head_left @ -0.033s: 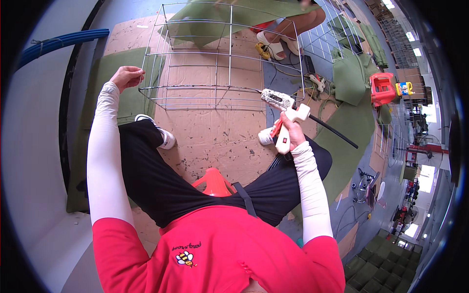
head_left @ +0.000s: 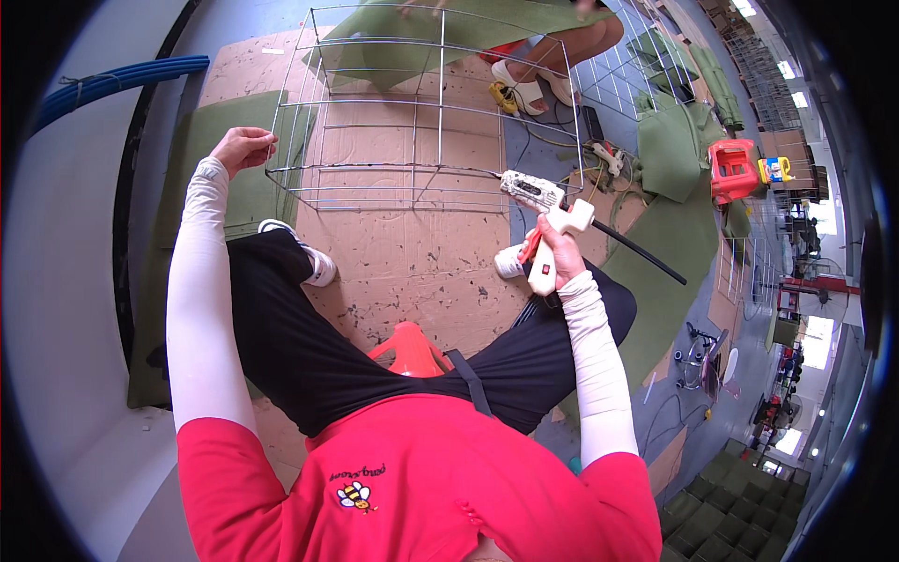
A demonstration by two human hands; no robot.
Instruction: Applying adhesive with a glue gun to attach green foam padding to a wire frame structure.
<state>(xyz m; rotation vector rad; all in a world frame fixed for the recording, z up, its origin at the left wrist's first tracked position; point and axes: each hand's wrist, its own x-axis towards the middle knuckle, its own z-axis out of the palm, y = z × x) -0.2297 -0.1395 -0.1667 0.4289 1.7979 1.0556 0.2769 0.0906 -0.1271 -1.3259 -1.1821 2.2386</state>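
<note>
A box-shaped wire mesh frame [head_left: 440,103] stands on a brown cardboard sheet [head_left: 412,262] in front of me. My left hand [head_left: 242,148] pinches the frame's near left corner. My right hand [head_left: 554,251] grips a white hot-glue gun [head_left: 543,201] with an orange trigger. Its nozzle points left and touches the frame's lower right edge. A black glue stick [head_left: 637,251] pokes out of the gun's back. I sit on a red plastic stool [head_left: 410,351] with my legs spread in black trousers.
Green felt pieces lie at left [head_left: 220,178], under the frame's far side [head_left: 421,33] and at right [head_left: 670,140]. Another person's legs [head_left: 552,47] are beyond the frame. A yellow tool [head_left: 504,96], cables, a red stool [head_left: 730,169] and blue pipes [head_left: 122,80] lie around.
</note>
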